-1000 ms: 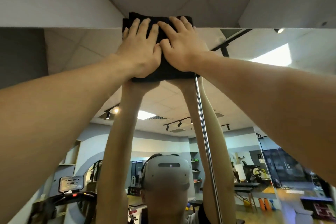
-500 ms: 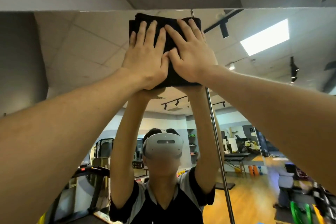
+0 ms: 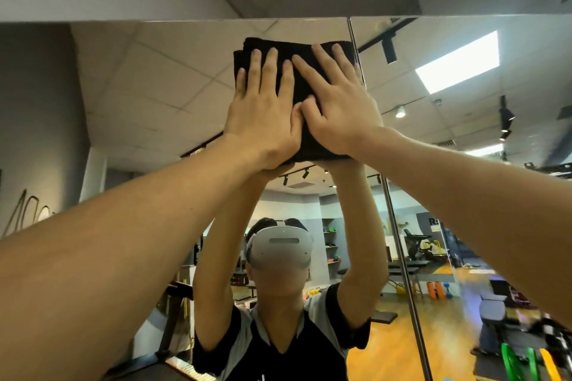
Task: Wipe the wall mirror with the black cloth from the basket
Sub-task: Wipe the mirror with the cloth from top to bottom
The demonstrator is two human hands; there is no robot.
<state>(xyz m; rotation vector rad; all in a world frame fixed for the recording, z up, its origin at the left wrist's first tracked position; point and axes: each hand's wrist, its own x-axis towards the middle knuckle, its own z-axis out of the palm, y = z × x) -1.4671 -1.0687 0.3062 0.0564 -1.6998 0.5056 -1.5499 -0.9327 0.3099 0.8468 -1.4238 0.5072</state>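
Folded black cloth (image 3: pixel 305 96) now lower, below wall mirror (image 3: pixel 154 77) top edge; left hand (image 3: pixel 263 111), right hand (image 3: pixel 337 108) flat, fingers straight, pressing it.

The cloth (image 3: pixel 301 71) is plain black, with no pattern showing. In the mirror (image 3: pixel 148 96) the ceiling shows off-white tiles crossed by a thin darker grid, black track lights and a bright white light panel (image 3: pixel 457 62), while the wall (image 3: pixel 37 108) at the left is flat grey. The reflected headset (image 3: pixel 281 247) is light grey, the shirt (image 3: pixel 278 349) is black with grey shoulder panels, the floor (image 3: pixel 433 331) is warm orange-brown wood, and bright green and yellow gear (image 3: pixel 517 362) sits at the lower right.
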